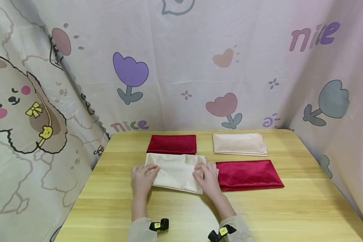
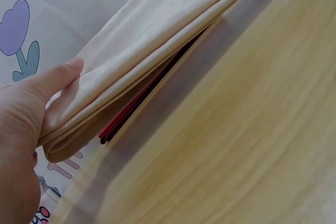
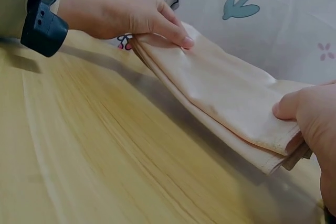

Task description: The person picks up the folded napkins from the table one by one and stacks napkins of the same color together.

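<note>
A folded cream satin cloth (image 1: 176,171) hangs between my two hands, lifted off the table. My left hand (image 1: 143,179) pinches its left end, thumb on top and fingers underneath, as the left wrist view (image 2: 31,114) also shows. At the other end my right hand (image 1: 210,179) grips the cloth the same way; its thumb presses the top layer in the right wrist view. Several layers show along the cloth's near edge (image 3: 226,121). Just behind it lies a folded dark red cloth (image 1: 171,144), its front edge close to the cream one.
A second folded red cloth (image 1: 249,174) lies right of my right hand. Behind that is another folded cream cloth (image 1: 239,144). All rest on a wooden table (image 1: 109,201), with a printed curtain (image 1: 181,67) along its back and sides.
</note>
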Demonstrator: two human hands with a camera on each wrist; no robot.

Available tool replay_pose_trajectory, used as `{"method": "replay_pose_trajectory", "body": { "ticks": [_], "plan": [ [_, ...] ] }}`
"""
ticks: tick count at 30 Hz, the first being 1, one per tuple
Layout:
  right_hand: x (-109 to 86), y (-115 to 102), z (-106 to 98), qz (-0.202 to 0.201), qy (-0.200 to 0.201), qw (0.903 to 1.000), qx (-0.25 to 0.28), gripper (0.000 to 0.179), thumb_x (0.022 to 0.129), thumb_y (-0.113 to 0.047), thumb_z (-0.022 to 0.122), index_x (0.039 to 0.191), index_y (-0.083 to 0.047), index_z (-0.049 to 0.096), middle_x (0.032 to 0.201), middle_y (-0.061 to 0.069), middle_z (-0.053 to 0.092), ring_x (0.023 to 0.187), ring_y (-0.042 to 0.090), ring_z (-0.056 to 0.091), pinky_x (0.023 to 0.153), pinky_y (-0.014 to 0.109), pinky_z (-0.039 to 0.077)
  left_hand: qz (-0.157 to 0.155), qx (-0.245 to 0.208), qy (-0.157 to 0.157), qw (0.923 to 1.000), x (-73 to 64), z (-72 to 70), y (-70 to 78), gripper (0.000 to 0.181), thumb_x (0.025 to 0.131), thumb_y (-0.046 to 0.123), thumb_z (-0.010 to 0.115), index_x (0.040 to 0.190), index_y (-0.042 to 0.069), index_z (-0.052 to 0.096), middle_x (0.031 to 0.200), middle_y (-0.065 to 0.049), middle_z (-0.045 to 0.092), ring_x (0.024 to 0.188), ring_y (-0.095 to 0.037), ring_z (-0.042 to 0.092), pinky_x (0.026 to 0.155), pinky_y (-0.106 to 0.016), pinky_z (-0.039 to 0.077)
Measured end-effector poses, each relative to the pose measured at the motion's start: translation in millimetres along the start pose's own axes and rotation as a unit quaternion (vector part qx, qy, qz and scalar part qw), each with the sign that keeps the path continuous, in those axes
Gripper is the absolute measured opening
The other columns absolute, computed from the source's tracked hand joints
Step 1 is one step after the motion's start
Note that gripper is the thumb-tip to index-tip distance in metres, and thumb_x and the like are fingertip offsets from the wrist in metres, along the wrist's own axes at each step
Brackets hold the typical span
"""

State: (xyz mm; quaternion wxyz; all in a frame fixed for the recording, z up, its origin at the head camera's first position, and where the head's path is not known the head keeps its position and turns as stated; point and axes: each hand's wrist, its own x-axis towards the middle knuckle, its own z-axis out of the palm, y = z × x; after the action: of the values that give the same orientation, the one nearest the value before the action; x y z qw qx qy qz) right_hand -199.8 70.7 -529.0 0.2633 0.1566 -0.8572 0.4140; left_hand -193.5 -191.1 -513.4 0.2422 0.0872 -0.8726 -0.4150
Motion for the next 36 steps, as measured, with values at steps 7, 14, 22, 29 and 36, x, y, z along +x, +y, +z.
{"method": "replay_pose_trajectory", "body": {
  "ticks": [7, 14, 22, 29, 36],
  "plan": [
    [0.6, 3.4, -3.3, -0.012, 0.002, 0.9997, -0.02, 0.022, 0.074, -0.015, 0.082, 0.087, -0.02, 0.064, 0.08, -0.002, 0.047, 0.088, 0.017, 0.037, 0.077, 0.033, 0.023, 0.075, 0.011, 0.043, 0.9962, -1.1, 3.0, 1.7, 0.015, 0.072, 0.03, 0.086, 0.082, 0.022, 0.079, 0.092, -0.011, 0.071, 0.087, -0.02, 0.043, 0.079, -0.037, 0.028],
    [2.0, 4.5, -8.2, -0.019, 0.001, 0.9995, -0.026, 0.023, 0.073, -0.014, 0.083, 0.086, -0.019, 0.064, 0.084, 0.0, 0.051, 0.089, 0.019, 0.039, 0.077, 0.034, 0.024, 0.108, 0.012, 0.045, 0.9931, -1.7, 2.9, 1.5, 0.014, 0.072, 0.027, 0.086, 0.081, 0.02, 0.079, 0.079, -0.003, 0.068, 0.08, -0.016, 0.039, 0.079, -0.036, 0.025],
    [5.8, 6.1, -13.1, -0.02, -0.003, 0.9995, -0.025, 0.023, 0.074, -0.013, 0.083, 0.085, -0.019, 0.064, 0.084, 0.001, 0.053, 0.089, 0.019, 0.038, 0.078, 0.034, 0.024, 0.12, 0.008, 0.037, 0.992, 0.6, 1.9, 5.1, 0.014, 0.072, 0.027, 0.086, 0.082, 0.02, 0.08, 0.078, -0.003, 0.07, 0.079, -0.015, 0.04, 0.079, -0.035, 0.026],
    [10.3, 8.4, -21.8, -0.028, 0.0, 0.9993, -0.026, 0.024, 0.073, -0.012, 0.084, 0.086, -0.018, 0.064, 0.083, 0.0, 0.052, 0.086, 0.018, 0.037, 0.077, 0.034, 0.025, 0.141, 0.002, 0.031, 0.9895, 1.8, 3.4, 12.1, 0.015, 0.071, 0.023, 0.087, 0.083, 0.018, 0.08, 0.08, -0.004, 0.073, 0.078, -0.014, 0.04, 0.081, -0.036, 0.029],
    [13.2, 11.3, -31.8, -0.028, -0.003, 0.999, -0.034, 0.024, 0.073, -0.011, 0.084, 0.086, -0.019, 0.065, 0.081, -0.001, 0.052, 0.086, 0.016, 0.037, 0.077, 0.032, 0.026, 0.152, 0.013, 0.017, 0.9882, 0.5, 6.6, 17.6, 0.016, 0.071, 0.025, 0.087, 0.084, 0.02, 0.08, 0.075, -0.001, 0.07, 0.076, -0.012, 0.037, 0.078, -0.034, 0.028]
  ]
}}
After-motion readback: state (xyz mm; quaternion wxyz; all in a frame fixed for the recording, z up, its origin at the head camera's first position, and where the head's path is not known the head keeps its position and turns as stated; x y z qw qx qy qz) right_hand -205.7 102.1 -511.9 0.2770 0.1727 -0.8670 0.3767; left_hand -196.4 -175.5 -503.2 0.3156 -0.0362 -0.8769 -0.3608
